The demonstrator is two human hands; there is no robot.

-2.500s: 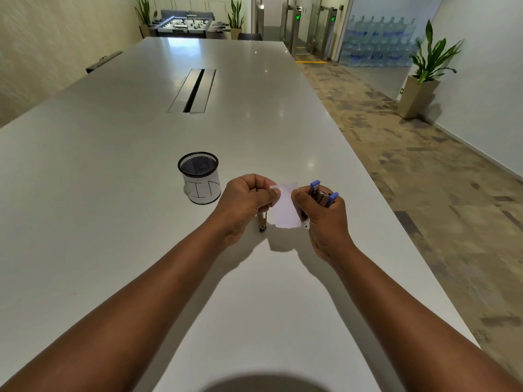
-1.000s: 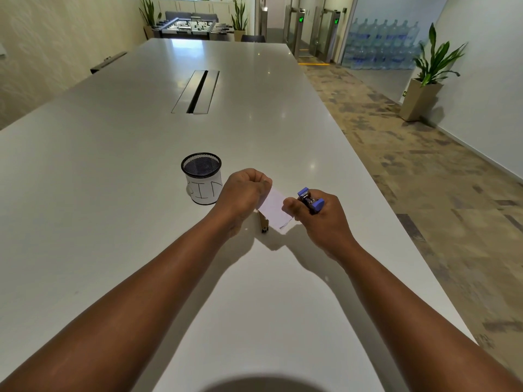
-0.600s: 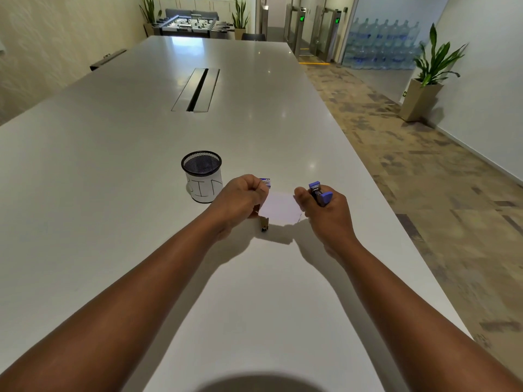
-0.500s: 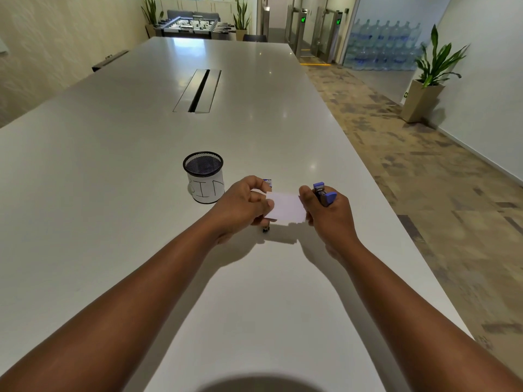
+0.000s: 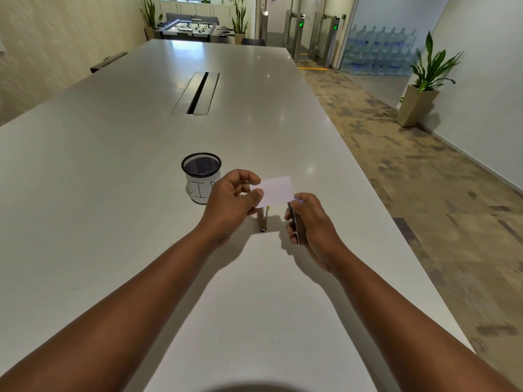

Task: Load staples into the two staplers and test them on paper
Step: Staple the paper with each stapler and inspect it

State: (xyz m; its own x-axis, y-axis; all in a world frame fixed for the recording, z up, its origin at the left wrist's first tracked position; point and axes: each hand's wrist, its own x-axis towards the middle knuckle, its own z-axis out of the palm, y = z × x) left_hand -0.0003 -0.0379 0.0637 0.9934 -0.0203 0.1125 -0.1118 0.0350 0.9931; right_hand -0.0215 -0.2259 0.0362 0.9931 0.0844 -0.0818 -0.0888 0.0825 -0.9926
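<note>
Mesh cup [image 5: 201, 176] beside hands, table [image 5: 113, 165]

Long white glossy tabletop [image 5: 119, 171] runs to far end; metal cable slot [image 5: 195, 93] set in its middle. Left: cream textured wall [image 5: 62, 38]. Right: patchy brown carpet floor [image 5: 424, 193], white wall [image 5: 486, 89], potted plant [image 5: 421, 86] in tan planter. Far: foosball table [image 5: 195, 28] between two plants, turnstile gates [image 5: 317, 35] with green lights, stacked water bottles [image 5: 379, 49]. Light glares on far tabletop.
</note>
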